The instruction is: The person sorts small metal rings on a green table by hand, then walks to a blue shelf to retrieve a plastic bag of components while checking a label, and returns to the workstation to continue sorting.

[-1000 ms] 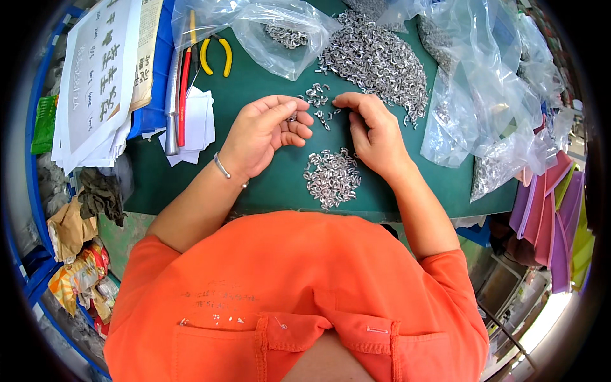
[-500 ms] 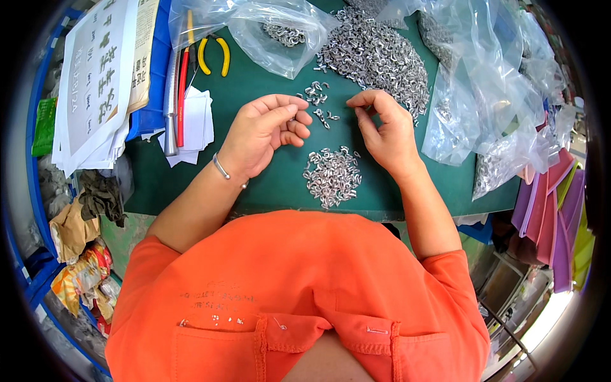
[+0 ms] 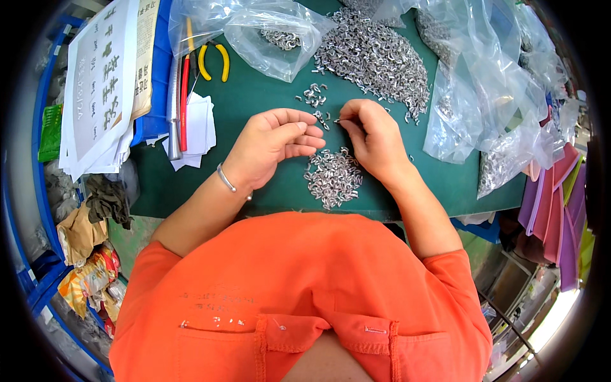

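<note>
My right hand [image 3: 377, 139] pinches a small curved metal piece [image 3: 337, 121] between thumb and forefinger. Facing it, my left hand [image 3: 275, 141] is loosely closed, its thumb laid against half-curled fingers; whatever may lie inside is hidden. Between and beyond the fingertips are a few loose curved metal pieces [image 3: 314, 95]. Just nearer to me, a small pile of shiny metal pieces [image 3: 333, 179] lies on the green tabletop [image 3: 267, 191]. A much bigger heap of the same kind of pieces [image 3: 375, 54] spreads out behind my right hand.
An open clear plastic bag [image 3: 273, 48] with metal pieces lies at the back. More clear bags [image 3: 461, 108] sit at the right. On the left are yellow-handled pliers [image 3: 224, 62], a red pen-like tool [image 3: 184, 105], white paper slips [image 3: 198, 130] and a blue bin [image 3: 153, 118] with printed sheets.
Both hands have moved slightly toward each other, the left to the right and nearer me, the right to the left. A metal piece now shows at the right fingertips.
</note>
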`<state>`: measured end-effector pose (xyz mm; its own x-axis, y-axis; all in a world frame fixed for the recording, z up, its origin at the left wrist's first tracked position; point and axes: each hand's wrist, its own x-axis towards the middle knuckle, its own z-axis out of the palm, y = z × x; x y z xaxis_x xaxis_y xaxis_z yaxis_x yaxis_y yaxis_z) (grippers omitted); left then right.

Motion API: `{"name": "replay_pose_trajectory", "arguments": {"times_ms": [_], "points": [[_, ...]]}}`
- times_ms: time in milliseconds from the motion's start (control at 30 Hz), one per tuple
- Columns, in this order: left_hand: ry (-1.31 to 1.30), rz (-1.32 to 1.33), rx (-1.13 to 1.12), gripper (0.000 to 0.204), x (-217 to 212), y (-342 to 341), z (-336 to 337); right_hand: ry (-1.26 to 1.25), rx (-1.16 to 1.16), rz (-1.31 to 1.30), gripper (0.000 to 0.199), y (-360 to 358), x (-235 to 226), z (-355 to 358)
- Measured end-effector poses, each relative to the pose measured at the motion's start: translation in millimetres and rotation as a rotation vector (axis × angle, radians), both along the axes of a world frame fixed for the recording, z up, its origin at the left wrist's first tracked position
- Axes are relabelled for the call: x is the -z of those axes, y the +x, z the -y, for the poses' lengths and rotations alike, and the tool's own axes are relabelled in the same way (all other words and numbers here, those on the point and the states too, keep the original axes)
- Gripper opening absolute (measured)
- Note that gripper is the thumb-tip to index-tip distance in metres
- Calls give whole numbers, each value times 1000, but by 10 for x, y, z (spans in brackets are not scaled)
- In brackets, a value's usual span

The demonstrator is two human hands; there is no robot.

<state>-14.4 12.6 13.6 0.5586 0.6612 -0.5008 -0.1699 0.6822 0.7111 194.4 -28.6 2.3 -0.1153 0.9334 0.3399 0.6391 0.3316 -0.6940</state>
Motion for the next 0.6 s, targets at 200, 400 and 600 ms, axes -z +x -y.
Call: {"name": "replay_pose_trajectory", "arguments": {"times_ms": [200,400,600], "points": [[-39,23,3,28,-44,55,21,20,-20,63,24,-18,-59,-31],[-58,27,-8,30,-29,-1,25,106,-65,276,24,-14,-66,-36],[-72,55,-1,32,8,4,33,63,-108,448,16,-106,-157,-63]]}}
